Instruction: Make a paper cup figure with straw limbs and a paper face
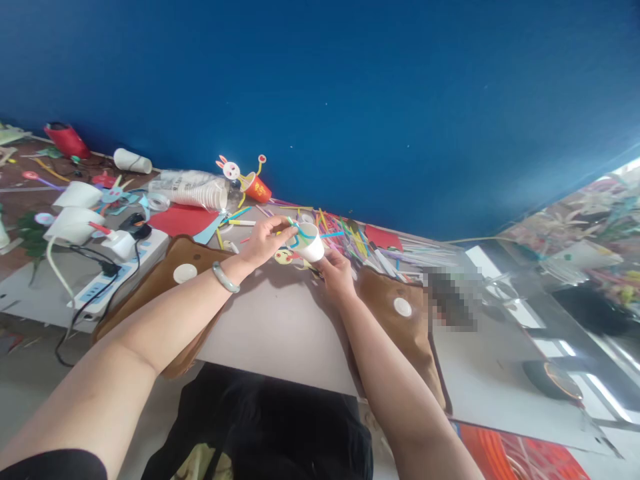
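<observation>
A white paper cup (311,247) is tilted above the table, with blue strips across its mouth. My right hand (337,272) grips the cup at its lower right side. Beside the rim, my left hand (269,241) pinches a thin green-blue strip (291,222) between thumb and fingers. Just under the cup lies a yellow cartoon cutout (284,257), partly covered by the hands. Behind my left hand a red cup (257,188) leans over, with a white rabbit cutout (231,170) and a heart-tipped strip attached.
Colourful strips (345,237) are heaped along the blue wall (320,100). Brown cushions (395,333) lie under both arms. On the left are stacked white cups (200,195), a power strip (125,273) with cables and tape rolls (75,225). A round black object (557,381) sits at right.
</observation>
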